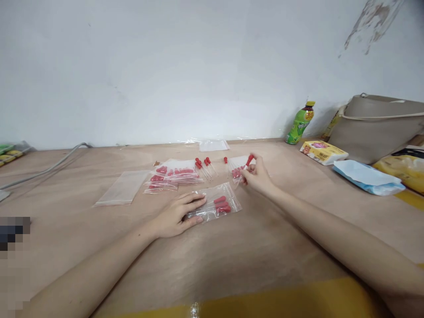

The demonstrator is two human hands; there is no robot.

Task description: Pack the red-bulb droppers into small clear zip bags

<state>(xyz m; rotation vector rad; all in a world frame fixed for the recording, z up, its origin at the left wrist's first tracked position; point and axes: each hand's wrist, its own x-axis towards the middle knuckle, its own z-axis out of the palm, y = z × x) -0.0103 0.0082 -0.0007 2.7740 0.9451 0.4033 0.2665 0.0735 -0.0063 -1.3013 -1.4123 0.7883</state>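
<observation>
My right hand (259, 177) pinches a dropper (249, 160) with a red rubber bulb, held tilted above the table; its lower end is blurred. Flat on a clear zip bag (233, 203) lies my left hand (177, 214), fingers apart, resting on the bag's near-left part. Several red-bulbed droppers (221, 205) are inside that bag. Behind it, several loose droppers (199, 163) lie side by side, and a single dropper (225, 160) lies a little to their right. Another bag of droppers (236, 171) is partly behind my right hand.
Filled zip bags (180, 174) overlap left of the loose droppers, beside a flat clear bag (122, 187). A white sheet (213, 145) lies near the wall. To the right stand a green bottle (300, 123), a tissue pack (323, 152), a blue-white packet (367, 176) and a grey bin (374, 128).
</observation>
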